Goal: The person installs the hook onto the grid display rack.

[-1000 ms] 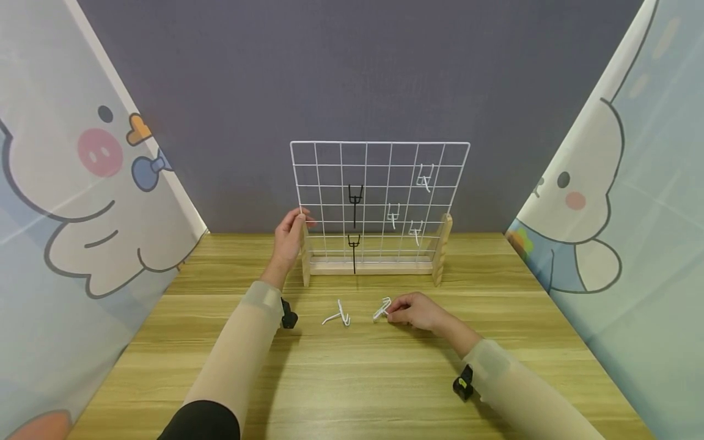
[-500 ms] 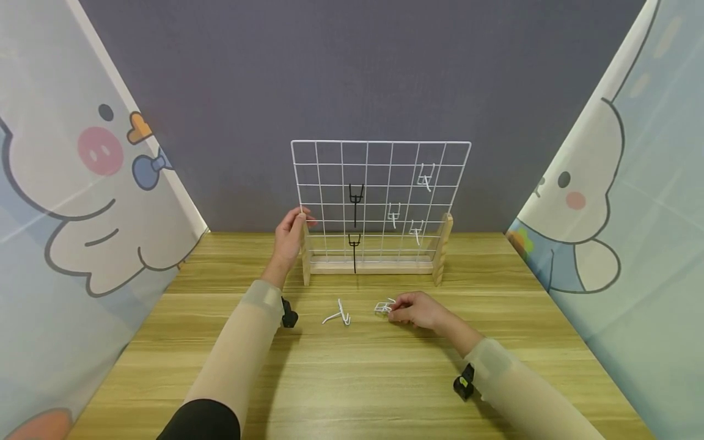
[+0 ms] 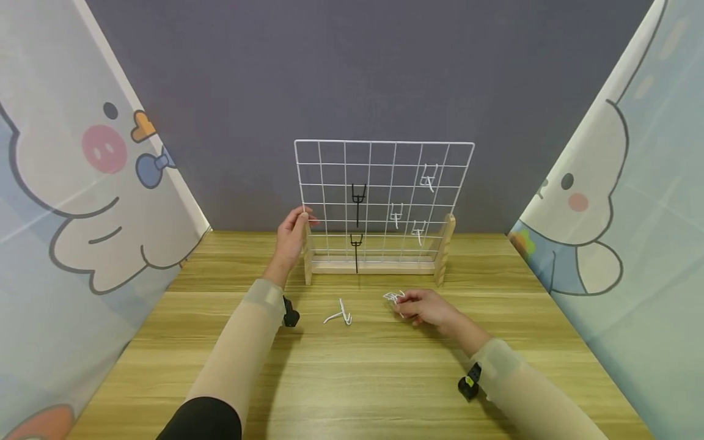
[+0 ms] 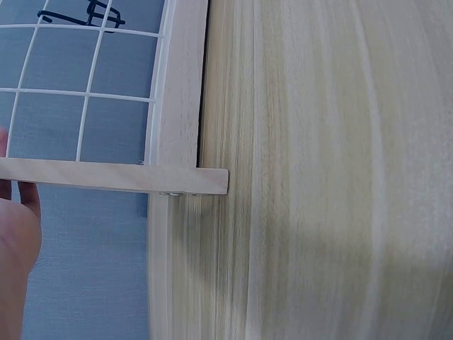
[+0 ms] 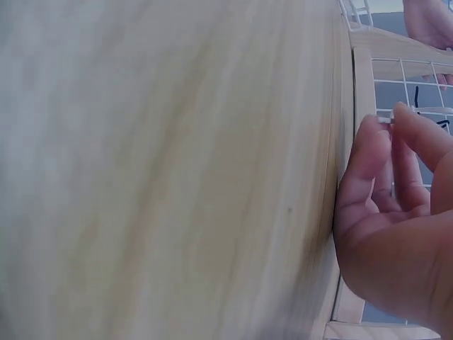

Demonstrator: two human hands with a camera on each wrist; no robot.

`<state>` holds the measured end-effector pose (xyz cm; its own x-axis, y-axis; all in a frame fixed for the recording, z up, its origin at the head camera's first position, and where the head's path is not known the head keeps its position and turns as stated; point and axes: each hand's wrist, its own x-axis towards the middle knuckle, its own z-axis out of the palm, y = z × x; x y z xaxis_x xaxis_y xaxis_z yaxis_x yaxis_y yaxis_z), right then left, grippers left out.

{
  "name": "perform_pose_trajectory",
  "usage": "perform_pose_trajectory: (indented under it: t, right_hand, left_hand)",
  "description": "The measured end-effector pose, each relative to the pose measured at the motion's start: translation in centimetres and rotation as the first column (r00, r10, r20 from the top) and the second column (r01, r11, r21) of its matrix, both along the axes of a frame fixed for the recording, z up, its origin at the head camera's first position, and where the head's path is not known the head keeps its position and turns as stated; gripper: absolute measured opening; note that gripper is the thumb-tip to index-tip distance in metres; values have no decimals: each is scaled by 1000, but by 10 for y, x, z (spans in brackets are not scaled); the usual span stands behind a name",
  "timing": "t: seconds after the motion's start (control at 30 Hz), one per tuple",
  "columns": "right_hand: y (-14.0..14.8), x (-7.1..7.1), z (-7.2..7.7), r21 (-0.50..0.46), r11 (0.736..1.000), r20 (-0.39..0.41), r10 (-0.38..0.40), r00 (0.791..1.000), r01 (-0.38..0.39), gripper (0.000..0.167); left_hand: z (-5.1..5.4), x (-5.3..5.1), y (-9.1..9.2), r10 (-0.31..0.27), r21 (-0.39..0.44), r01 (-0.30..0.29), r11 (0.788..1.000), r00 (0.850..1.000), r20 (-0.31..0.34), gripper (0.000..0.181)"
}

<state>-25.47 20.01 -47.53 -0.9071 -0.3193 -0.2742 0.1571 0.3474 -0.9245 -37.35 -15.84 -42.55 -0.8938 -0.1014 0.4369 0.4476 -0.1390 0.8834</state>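
Note:
Between thumb and fingertips, my right hand (image 3: 429, 310) pinches a white wire hook (image 3: 393, 297), which appears raised off the table. In the right wrist view only a small white bit of the hook shows between the fingertips of the right hand (image 5: 396, 212). My left hand (image 3: 291, 235) grips the left wooden post (image 3: 307, 253) of a stand that bears a white wire grid panel (image 3: 382, 142). A second white hook (image 3: 342, 314) lies on the table between my forearms. In the left wrist view the wooden post (image 4: 106, 176) partly covers the fingers.
Two black hooks (image 3: 359, 198) hang one above the other on the grid, left of its middle. Three white hooks (image 3: 428, 181) hang on its right half. The wood-grain table (image 3: 352, 379) ends at a dark grey back wall (image 3: 253, 122), with cartoon-printed sheets (image 3: 583, 244) at both sides.
The right hand has turned the hook in its fingertips and lifted it, shifting slightly right. The left hand stays on the post. The camera view has shifted slightly.

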Motion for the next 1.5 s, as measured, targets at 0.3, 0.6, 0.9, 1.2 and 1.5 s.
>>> perform_pose_trajectory:
  t: [0.3, 0.6, 0.9, 1.2, 1.5]
  right_hand:
    - [3, 5, 6, -120, 993, 18, -8, 1000, 10, 35]
    - [9, 8, 37, -259, 964, -26, -65, 998, 56, 16]
    - [26, 0, 82, -320, 936, -78, -183, 980, 149, 20]
    - [41, -15, 106, -344, 919, -138, -252, 958, 192, 20]
    - [47, -27, 122, -411, 879, -168, -335, 927, 243, 10]
  left_hand:
    - [1, 0, 3, 9, -2, -9, 1000, 1000, 16, 27]
    - [-2, -1, 3, 7, 8, -6, 1000, 1000, -11, 30]
    - [1, 1, 3, 9, 20, -9, 1000, 1000, -3, 36]
    - [0, 0, 2, 4, 14, -4, 1000, 1000, 8, 23]
    - [0, 1, 2, 10, 19, -10, 1000, 1000, -9, 21]
